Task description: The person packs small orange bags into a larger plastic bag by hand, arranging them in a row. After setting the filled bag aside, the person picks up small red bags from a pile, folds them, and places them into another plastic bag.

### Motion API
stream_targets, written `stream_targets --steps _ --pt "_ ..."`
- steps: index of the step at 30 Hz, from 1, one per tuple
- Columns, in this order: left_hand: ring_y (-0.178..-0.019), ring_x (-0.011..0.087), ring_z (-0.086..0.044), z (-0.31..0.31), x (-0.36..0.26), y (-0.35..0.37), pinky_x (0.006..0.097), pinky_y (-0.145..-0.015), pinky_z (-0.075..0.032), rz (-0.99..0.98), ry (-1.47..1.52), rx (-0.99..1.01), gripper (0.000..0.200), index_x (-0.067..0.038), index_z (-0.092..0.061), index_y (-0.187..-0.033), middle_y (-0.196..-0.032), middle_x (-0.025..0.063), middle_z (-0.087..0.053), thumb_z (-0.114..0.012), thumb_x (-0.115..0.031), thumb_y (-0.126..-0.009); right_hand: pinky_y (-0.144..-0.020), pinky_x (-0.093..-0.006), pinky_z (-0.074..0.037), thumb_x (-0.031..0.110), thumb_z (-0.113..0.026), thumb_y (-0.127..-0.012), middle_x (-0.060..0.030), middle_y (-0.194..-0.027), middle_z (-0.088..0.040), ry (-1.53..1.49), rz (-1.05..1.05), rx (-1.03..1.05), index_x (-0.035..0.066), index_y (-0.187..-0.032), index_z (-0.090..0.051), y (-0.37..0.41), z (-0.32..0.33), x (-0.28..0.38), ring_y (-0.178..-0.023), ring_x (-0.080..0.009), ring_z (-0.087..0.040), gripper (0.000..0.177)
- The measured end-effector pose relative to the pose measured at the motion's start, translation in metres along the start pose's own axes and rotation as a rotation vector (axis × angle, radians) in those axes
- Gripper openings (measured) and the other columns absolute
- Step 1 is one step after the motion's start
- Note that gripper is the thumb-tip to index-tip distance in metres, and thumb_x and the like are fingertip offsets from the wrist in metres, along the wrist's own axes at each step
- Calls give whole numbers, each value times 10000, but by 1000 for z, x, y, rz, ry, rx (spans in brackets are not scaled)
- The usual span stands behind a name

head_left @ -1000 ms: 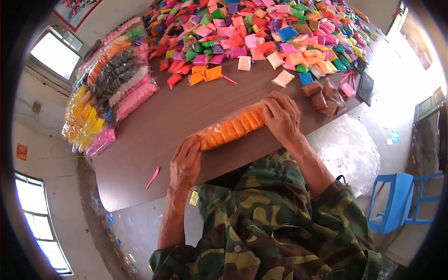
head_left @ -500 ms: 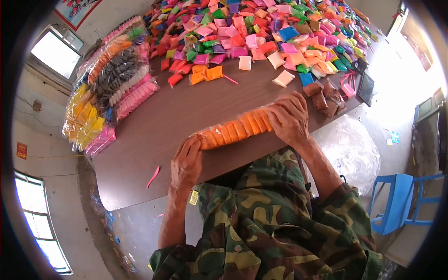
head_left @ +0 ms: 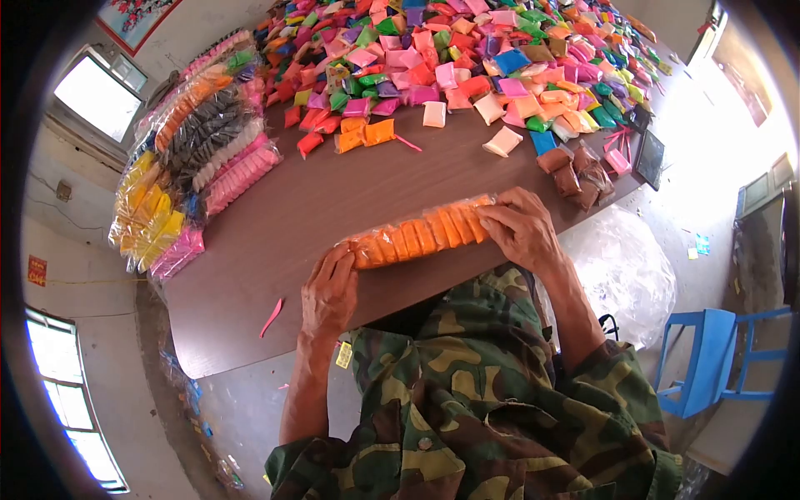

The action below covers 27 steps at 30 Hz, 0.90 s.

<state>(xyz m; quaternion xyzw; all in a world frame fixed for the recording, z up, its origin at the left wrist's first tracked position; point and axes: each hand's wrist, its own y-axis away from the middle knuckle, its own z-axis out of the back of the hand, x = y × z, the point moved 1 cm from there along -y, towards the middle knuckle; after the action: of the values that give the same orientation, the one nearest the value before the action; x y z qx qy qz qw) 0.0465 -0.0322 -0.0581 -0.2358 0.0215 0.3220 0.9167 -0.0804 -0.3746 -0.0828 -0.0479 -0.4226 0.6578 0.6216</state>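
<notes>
A long clear plastic bag packed with a row of orange packets [head_left: 421, 236] lies slantwise near the front edge of the brown table [head_left: 250, 275]. My left hand [head_left: 329, 287] is closed round its left end, fingers bent over the plastic. At the other end my right hand [head_left: 525, 229] pinches the bag between thumb and fingers. To the right of that hand sit several brown packets [head_left: 577, 177] in clear wrap. A pink strip [head_left: 272, 317] lies on the table left of my left hand.
A large heap of colourful packets [head_left: 433, 71] covers the table's far side. Filled long bags [head_left: 204, 137] are stacked at the left. A dark flat device [head_left: 651, 160] rests at the right edge. Below are a big clear plastic bag [head_left: 625, 271] and a blue chair [head_left: 708, 358].
My right hand has shifted its grip slightly outward, so more of the bag's right end shows. The left hand keeps its hold.
</notes>
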Motion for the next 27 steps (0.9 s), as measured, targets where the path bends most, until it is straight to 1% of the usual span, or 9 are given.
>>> stream_targets --steps 4,7,10,14,17,19,22,26,27 --pt "-1206 330 -685 -1 2 1 432 -988 -601 6 3 6 295 -18 -703 -1179 -1316 118 -683 -738 6 -887 -1027 -489 -499 192 -878 -794 -88 -1218 -700 -13 -48 42 115 -1170 -784 5 10 17 -1160 -337 -647 395" --pt "-1222 345 -675 -2 5 0 446 -996 -593 -24 14 -30 284 -22 -700 -1166 -1338 125 -673 -732 17 -887 -1089 -471 -485 193 -889 -788 -103 -1358 -680 54 -39 96 121 -1230 -769 7 11 13 -1286 -329 -621 463" --pt "-1227 364 -675 -2 10 -1 446 -1022 -577 -36 71 -41 311 -23 -687 -1209 -1349 151 -676 -726 20 -903 -1123 -478 -470 172 -892 -781 -106 -1372 -686 -8 -95 137 116 -1246 -760 10 10 9 -1314 -318 -620 487" --pt "-1182 338 -709 7 7 -5 414 -994 -576 109 350 -86 177 -7 -690 -1151 -1202 169 -738 -697 -26 -975 -994 -433 -546 170 -887 -812 -129 -1257 -734 -106 -139 79 80 -1214 -763 3 10 8 -1151 -324 -702 430" --pt "-1080 267 -733 28 6 -8 360 -931 -563 482 546 27 145 11 -702 -1136 -1049 164 -766 -638 -84 -1048 -836 -392 -580 206 -868 -862 -159 -1112 -763 -279 -279 68 44 -1158 -769 -18 13 23 -983 -331 -745 352" --pt "-1010 216 -712 29 12 -7 343 -871 -549 553 486 26 224 11 -715 -1128 -999 153 -762 -603 -178 -1081 -743 -375 -574 247 -847 -906 -178 -997 -771 -281 -388 118 22 -1112 -772 -34 14 31 -881 -334 -753 314" --pt "-923 179 -669 10 39 -4 343 -792 -529 621 530 -21 373 21 -721 -1106 -958 135 -748 -578 -324 -1100 -716 -402 -557 357 -794 -963 -187 -864 -757 -387 -589 163 23 -1038 -774 -46 -6 21 -811 -339 -750 343" --pt "-903 171 -647 -1 55 -9 364 -750 -520 713 544 -107 550 57 -698 -1117 -916 120 -726 -547 -471 -1090 -723 -424 -561 486 -760 -970 -191 -810 -750 -219 -562 156 12 -997 -759 -54 -32 8 -784 -346 -753 475" --pt "-901 175 -649 0 53 -12 358 -750 -522 744 582 -84 538 64 -691 -1135 -915 119 -722 -573 -458 -1079 -728 -425 -564 505 -760 -964 -191 -814 -753 -170 -578 168 5 -991 -754 -57 -35 7 -790 -349 -755 501"
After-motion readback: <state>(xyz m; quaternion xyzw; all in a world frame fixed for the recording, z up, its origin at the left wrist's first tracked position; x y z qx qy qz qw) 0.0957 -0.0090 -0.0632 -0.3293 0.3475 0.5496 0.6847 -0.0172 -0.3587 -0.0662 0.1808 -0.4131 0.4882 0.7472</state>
